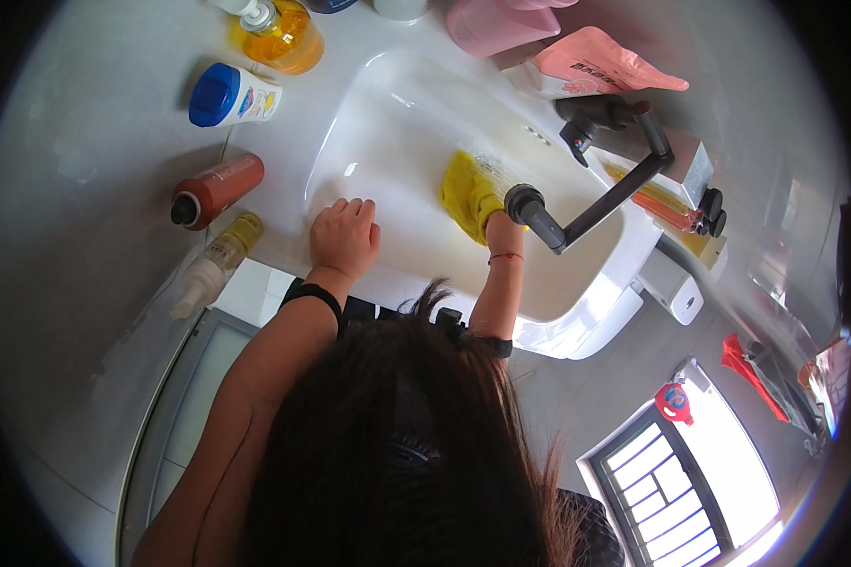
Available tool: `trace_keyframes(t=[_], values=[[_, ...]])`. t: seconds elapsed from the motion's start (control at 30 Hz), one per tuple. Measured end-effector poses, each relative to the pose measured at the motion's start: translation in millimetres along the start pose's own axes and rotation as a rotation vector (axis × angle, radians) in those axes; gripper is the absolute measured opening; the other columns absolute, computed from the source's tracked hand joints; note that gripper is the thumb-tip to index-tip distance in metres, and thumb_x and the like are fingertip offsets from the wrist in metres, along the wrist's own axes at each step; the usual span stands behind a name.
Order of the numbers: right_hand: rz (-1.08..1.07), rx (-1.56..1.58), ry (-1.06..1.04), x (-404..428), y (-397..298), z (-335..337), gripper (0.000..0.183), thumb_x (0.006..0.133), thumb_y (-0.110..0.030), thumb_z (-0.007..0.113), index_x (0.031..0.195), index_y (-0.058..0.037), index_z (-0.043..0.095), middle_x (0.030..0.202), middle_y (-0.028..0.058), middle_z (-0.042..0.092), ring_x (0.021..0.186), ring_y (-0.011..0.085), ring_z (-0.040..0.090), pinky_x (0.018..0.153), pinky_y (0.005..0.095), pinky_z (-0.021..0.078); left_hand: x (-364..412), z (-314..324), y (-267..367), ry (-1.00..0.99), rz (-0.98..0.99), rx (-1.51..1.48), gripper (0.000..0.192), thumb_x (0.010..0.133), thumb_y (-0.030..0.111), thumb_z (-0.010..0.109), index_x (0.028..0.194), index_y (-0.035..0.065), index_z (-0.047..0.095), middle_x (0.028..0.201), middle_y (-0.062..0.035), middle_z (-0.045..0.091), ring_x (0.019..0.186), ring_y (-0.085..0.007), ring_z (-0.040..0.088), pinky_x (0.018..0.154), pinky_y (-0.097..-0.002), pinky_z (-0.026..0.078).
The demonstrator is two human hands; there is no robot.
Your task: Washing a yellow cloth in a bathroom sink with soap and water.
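My right hand (pixel 502 223), with a red string on its wrist, is mostly hidden by a yellow cloth (pixel 466 195) in the white washbasin (pixel 397 135). Water sprays onto the cloth from the head of a dark jointed faucet (pixel 613 195). On the basin's near left rim rests my left hand (pixel 345 237), knuckles up and fingers curled, with a black band further up the forearm. Nothing shows in that hand, though its palm is hidden. Under the cloth, the right fingers cannot be seen.
Left of the basin are an orange pump bottle (pixel 284 42), a blue-capped white bottle (pixel 237 96), a red-brown bottle (pixel 220 188) and a clear pump bottle (pixel 220 262). A pink bottle (pixel 493 28) and a pink pouch (pixel 599 64) stand behind it. Boxes and bottles lie beyond the faucet.
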State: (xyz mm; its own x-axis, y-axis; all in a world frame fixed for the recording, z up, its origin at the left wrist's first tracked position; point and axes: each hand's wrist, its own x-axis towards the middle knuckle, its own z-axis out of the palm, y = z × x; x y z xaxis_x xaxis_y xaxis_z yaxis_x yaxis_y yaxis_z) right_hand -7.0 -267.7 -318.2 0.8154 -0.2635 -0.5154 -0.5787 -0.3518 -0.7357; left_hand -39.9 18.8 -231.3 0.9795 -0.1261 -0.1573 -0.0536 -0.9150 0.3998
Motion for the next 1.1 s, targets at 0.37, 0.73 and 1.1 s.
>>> trace_keyframes(t=[0.37, 0.73, 1.1], values=[[-0.146, 0.207, 0.068, -5.9, -48.4, 43.5, 0.029, 0.087, -0.013, 0.057, 0.112, 0.001, 0.061, 0.113, 0.0131, 0.062, 0.106, 0.0269, 0.055, 0.095, 0.0364, 0.0419, -2.7, -0.7, -5.5, -0.001, -0.025, -0.004, 0.01, 0.073, 0.014, 0.062, 0.076, 0.0109, 0.053, 0.073, -0.0025, 0.056, 0.076, -0.0223, 0.057, 0.063, -0.0372, 0.045], [-0.222, 0.695, 0.083, -1.3, -79.0, 35.5, 0.016, 0.088, -0.012, 0.064, 0.1, -0.002, 0.063, 0.111, 0.0089, 0.061, 0.103, 0.0215, 0.055, 0.089, 0.0352, 0.0436, 0.0, -2.4, 0.2, 0.005, -0.005, 0.002, 0.01, 0.072, 0.014, 0.062, 0.076, 0.0108, 0.054, 0.075, -0.0022, 0.057, 0.077, -0.0216, 0.058, 0.064, -0.0371, 0.046], [-0.198, 1.308, -0.64, -12.0, -97.5, 39.1, 0.041, 0.092, -0.015, 0.055, 0.127, 0.0053, 0.049, 0.127, 0.0115, 0.055, 0.112, 0.0255, 0.053, 0.099, 0.0379, 0.042, -1.6, -1.8, -1.7, -0.001, -0.014, 0.008, 0.009, 0.072, 0.014, 0.062, 0.078, 0.0108, 0.056, 0.075, -0.0022, 0.058, 0.077, -0.0213, 0.058, 0.064, -0.0371, 0.046]])
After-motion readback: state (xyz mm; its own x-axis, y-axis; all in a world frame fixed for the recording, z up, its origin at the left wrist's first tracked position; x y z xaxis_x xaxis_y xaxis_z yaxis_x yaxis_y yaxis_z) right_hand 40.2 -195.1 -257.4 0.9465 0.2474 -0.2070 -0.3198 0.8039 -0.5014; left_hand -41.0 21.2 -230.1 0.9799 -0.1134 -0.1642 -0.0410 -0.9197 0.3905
